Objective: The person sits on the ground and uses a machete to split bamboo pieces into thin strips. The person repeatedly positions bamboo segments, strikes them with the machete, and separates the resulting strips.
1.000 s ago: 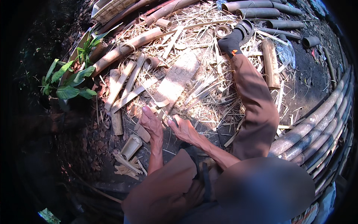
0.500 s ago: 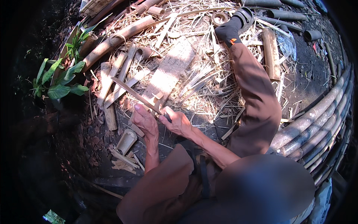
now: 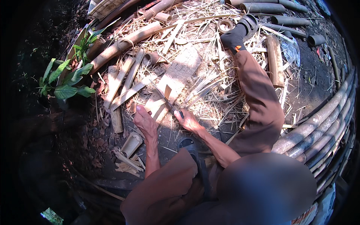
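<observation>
My right hand is wrapped round the dark handle of a long knife. Its thin blade points away to the upper left and lies across a pale split bamboo piece. My left hand is closed on that piece just left of the knife, thumb up; the fingers are partly hidden. A small tan sliver stands up at the blade. Beneath them lies a flat, worn wooden board.
Split bamboo lengths lie left of the board, near a thick bamboo pole and a leafy plant. Shavings cover the ground. Long poles curve along the right. A short bamboo section lies near my left forearm. My outstretched leg borders the right.
The knife has dropped from above my left hand down into the bamboo piece, its blade now seen edge-on. My right hand has moved slightly right and down; a sliver now sticks up.
</observation>
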A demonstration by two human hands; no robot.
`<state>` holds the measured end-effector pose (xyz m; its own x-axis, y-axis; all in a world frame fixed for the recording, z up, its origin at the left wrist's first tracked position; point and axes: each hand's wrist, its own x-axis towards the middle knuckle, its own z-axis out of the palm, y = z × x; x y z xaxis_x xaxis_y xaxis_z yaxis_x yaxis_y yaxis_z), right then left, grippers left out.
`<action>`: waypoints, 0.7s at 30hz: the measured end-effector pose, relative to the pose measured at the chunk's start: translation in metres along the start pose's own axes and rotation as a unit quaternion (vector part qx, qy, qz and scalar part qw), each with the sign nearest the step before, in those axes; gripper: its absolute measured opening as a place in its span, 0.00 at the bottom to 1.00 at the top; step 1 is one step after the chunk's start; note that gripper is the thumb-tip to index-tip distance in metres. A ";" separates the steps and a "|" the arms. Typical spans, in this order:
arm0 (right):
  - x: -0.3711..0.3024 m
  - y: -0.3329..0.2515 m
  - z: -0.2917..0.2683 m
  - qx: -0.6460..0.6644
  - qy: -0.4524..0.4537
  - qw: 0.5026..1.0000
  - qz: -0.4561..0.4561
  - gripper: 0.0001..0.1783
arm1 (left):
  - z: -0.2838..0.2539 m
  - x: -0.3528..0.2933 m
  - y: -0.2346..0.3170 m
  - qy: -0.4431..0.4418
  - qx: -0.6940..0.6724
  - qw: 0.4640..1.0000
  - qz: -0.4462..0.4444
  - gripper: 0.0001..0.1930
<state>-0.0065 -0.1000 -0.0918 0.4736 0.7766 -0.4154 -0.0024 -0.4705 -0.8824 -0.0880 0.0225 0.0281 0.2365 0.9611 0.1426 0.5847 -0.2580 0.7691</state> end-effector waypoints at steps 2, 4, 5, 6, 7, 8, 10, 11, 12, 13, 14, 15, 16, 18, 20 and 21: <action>0.010 -0.006 -0.009 0.054 -0.078 0.994 0.048 0.32 | 0.000 0.006 0.002 -0.009 -0.001 1.000 0.010 0.28; 0.004 -0.020 -0.010 0.043 -0.080 0.995 0.047 0.31 | 0.004 0.009 0.000 -0.010 -0.009 1.000 0.022 0.28; -0.003 -0.025 -0.006 0.021 -0.035 0.999 0.030 0.30 | 0.009 0.007 0.001 -0.003 -0.014 1.000 0.023 0.28; -0.012 -0.035 0.000 0.052 -0.008 0.999 -0.014 0.27 | 0.006 0.005 0.000 0.005 -0.011 1.000 0.021 0.29; -0.021 -0.043 0.001 0.022 -0.039 0.998 -0.042 0.25 | 0.002 0.004 0.000 0.015 -0.007 1.000 0.018 0.29; -0.024 -0.048 -0.002 -0.004 -0.060 0.997 -0.050 0.25 | -0.005 0.002 0.009 0.009 0.032 0.999 -0.005 0.30; -0.016 -0.018 -0.004 -0.028 -0.065 0.997 -0.018 0.27 | -0.011 -0.003 0.002 -0.003 0.028 1.000 -0.010 0.30; 0.004 0.024 -0.012 -0.021 -0.039 0.998 0.039 0.31 | -0.002 0.003 0.008 -0.015 0.016 1.000 -0.001 0.31; 0.003 0.017 -0.008 0.010 -0.046 0.997 0.059 0.32 | -0.006 0.009 0.001 0.003 0.001 1.000 -0.011 0.31; 0.001 0.009 -0.003 0.040 -0.053 0.995 0.079 0.34 | -0.011 0.017 -0.008 0.020 -0.014 1.000 -0.020 0.30; -0.012 0.015 0.004 0.023 -0.055 0.995 0.083 0.34 | -0.020 0.007 -0.021 0.035 -0.023 0.998 -0.046 0.30; -0.004 0.018 0.004 0.006 -0.032 0.997 0.073 0.35 | -0.022 0.014 -0.029 0.032 -0.028 0.997 -0.060 0.30; -0.007 0.024 0.009 -0.033 0.055 0.998 0.022 0.33 | -0.028 0.019 -0.040 0.027 -0.034 0.996 -0.074 0.30; -0.018 0.017 0.005 -0.010 0.008 0.998 0.061 0.31 | -0.053 0.019 -0.073 -0.013 -0.031 0.993 -0.117 0.30; -0.028 -0.009 0.004 0.014 -0.007 0.996 0.086 0.29 | -0.092 0.032 -0.161 0.037 0.088 0.990 -0.107 0.27; -0.030 -0.003 0.007 -0.005 0.005 0.998 0.059 0.29 | -0.090 0.033 -0.187 0.049 0.140 0.984 -0.102 0.26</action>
<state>-0.0269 -0.1186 -0.0779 0.4798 0.7109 -0.5142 -0.0507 -0.5626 -0.8252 -0.2590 0.1117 -0.0552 0.0236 0.9970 0.0737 0.8066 -0.0625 0.5878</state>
